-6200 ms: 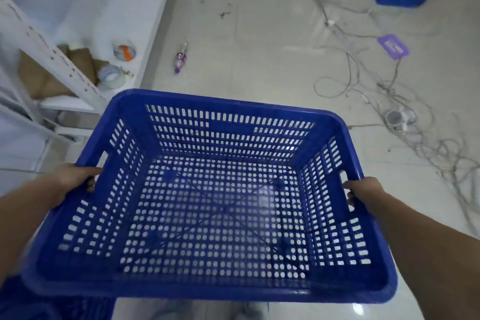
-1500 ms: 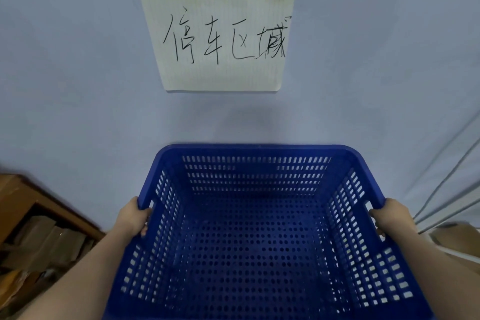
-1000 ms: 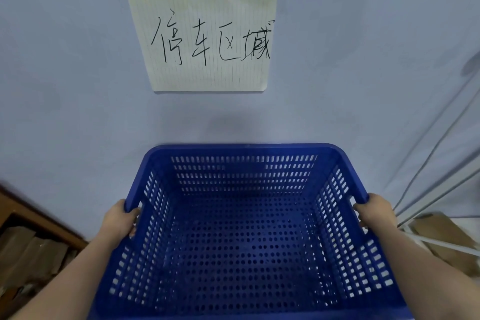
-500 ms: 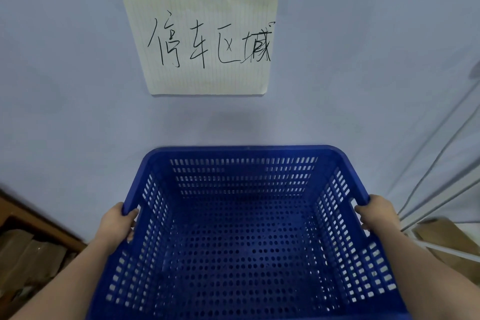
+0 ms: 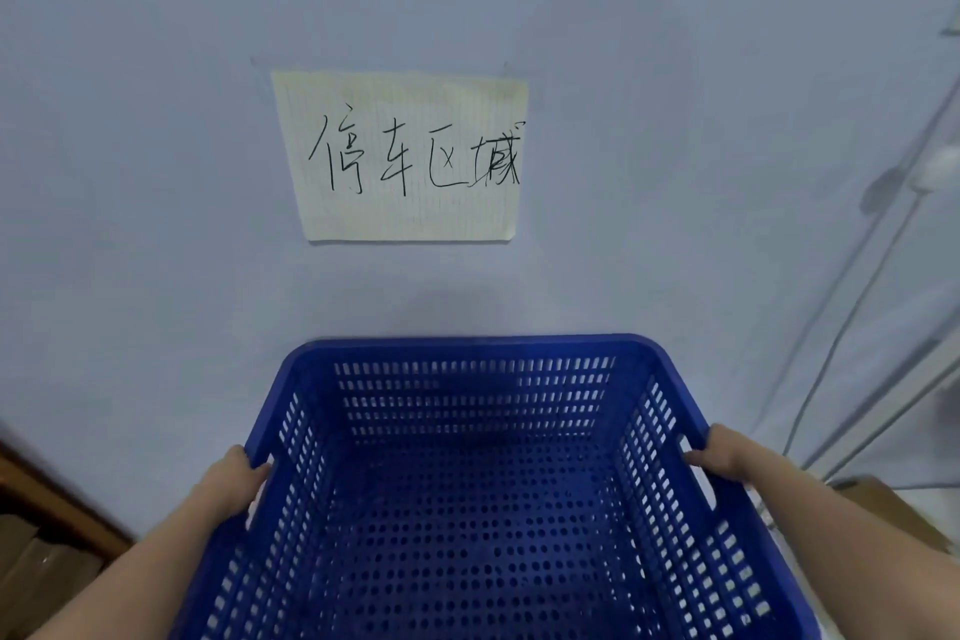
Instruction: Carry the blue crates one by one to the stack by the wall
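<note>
Since half a second ago the crate (image 5: pixel 467 499) has sunk in view and the note (image 5: pixel 408 156) has slid down the wall, so the person has probably straightened up with the crate seated on the stack, which is hidden beneath it. The left hand (image 5: pixel 231 486) and right hand (image 5: pixel 719 452) still grasp its side rims, the crate between them, so letting go seems next. Beyond the left hand lie cardboard boxes (image 5: pixel 36 566), past the right hand cables (image 5: pixel 852 307) run down the wall (image 5: pixel 156 172); neither blocks anything.

Head-worn, looking forward and slightly down, close to the wall (image 5: pixel 156 172); paper sign (image 5: pixel 405 156) straight ahead, crate (image 5: pixel 467 509) filling the lower frame.
</note>
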A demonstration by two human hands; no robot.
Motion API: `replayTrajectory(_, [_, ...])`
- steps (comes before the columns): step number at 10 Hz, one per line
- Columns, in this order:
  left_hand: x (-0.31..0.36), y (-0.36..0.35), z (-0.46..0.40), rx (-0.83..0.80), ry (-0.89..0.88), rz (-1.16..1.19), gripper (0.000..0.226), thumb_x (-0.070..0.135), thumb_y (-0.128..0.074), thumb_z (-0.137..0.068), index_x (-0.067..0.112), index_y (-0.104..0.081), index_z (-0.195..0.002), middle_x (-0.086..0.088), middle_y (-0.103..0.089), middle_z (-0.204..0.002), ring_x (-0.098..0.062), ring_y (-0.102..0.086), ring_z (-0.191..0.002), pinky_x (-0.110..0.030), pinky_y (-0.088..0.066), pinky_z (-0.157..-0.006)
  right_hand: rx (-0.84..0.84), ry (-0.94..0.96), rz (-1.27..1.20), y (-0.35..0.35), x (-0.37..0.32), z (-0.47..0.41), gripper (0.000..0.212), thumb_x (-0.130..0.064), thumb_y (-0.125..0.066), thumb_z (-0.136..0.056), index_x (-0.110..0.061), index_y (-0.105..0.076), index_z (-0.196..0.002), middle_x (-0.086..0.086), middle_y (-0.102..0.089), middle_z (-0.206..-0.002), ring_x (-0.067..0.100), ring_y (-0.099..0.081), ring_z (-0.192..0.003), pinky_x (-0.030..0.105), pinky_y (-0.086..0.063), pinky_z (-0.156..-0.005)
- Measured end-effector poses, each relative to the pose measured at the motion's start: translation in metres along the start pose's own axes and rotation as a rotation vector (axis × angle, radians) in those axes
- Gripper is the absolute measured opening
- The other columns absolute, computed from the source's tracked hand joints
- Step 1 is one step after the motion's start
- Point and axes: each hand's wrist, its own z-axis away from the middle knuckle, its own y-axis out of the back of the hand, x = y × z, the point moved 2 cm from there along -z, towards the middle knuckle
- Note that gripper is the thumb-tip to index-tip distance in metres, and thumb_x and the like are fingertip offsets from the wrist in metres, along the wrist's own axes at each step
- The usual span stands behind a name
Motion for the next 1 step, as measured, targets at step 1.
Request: replayTrajectory(1, [0.0245,0.0175,0.0023,0.036,-0.071,-0.158,0.039,0.027,-0.048,-0.094,0.001,-0.046,-0.123,-0.018,-0.059,-0.122,-0.030,-0.059,-0.101,-0.035,-0.049,-0.087,0.114,0.105,0.087,0.0406,-0.0177,0.0096,0.040,-0.029,-0.052,-0.092,-0.003,-0.048,-0.122,0.017,-0.054,-0.133,0.029,-0.054,-0.115,0.030,-0.043,-0.089])
